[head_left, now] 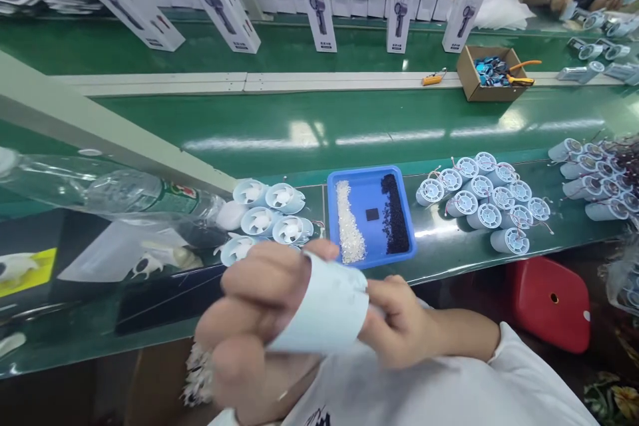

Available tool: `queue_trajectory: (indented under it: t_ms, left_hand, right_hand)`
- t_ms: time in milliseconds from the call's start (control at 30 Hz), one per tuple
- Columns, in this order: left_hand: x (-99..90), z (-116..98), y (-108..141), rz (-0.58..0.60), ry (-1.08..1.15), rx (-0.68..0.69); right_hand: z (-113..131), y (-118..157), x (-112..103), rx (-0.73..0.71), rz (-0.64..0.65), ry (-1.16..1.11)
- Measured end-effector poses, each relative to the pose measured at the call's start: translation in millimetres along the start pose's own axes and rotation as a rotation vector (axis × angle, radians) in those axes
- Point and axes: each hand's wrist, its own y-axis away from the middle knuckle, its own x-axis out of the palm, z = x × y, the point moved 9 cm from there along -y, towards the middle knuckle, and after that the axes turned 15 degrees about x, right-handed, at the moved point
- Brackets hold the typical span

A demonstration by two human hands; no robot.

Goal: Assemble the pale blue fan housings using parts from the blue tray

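A light-blue cylindrical fan housing [327, 309] is held in front of my body, tilted, with small notches at its upper right rim. My left hand [259, 306] is wrapped round its left end, the fingers blurred. At the opposite end my right hand [399, 316] is closed, thumb and fingers against the rim; whether they also pinch a small part is hidden. Just beyond lies a blue tray [369, 258] with white small pieces [351, 226], black small pieces [397, 219] and a black square [372, 214]. Several housings with white fan blades [259, 219] stand left of the tray.
More housings with wires [482, 186] stand right of the tray. A plastic bottle [134, 190] lies at left beside a slanted post [124, 120]. Beyond are a cardboard box [486, 90] with pliers, white product boxes [322, 20] and co-workers' hands. A red stool [552, 306] is lower right.
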Motion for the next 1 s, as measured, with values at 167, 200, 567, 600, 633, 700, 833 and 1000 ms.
queue_trajectory:
  t_ms: [167, 200, 567, 600, 633, 700, 833, 1000]
  left_hand:
    - [53.5, 21, -31, 0.306, 0.122, 0.169]
    - [55.0, 30, -35, 0.346, 0.117, 0.124]
    - [155.3, 92, 38, 1.221, -0.478, 0.068]
    - [171.8, 100, 60, 1.341, -0.523, 0.089]
    - [185.3, 109, 80, 1.440, -0.564, 0.106]
    - [203.8, 122, 107, 1.512, -0.638, 0.158]
    - [208.9, 107, 107, 1.244, -0.650, 0.360]
    - [128.6, 71, 53, 0.884, -0.738, 0.363]
  right_hand:
    - [-20, -15, -29, 0.164, -0.142, -0.031]
    - [-31, -16, -31, 0.224, -0.151, -0.053]
    - [-37, 47, -136, 0.138, -0.710, -0.430]
    - [-28, 54, -148, 0.095, -0.764, -0.414]
    - [-21, 60, -159, 0.063, -0.814, -0.401]
    - [-14, 69, -173, 0.037, -0.883, -0.376]
    - [-25, 80, -183, 0.076, -0.943, -0.334]
    - [-47, 73, -181, 0.226, -0.897, -0.181]
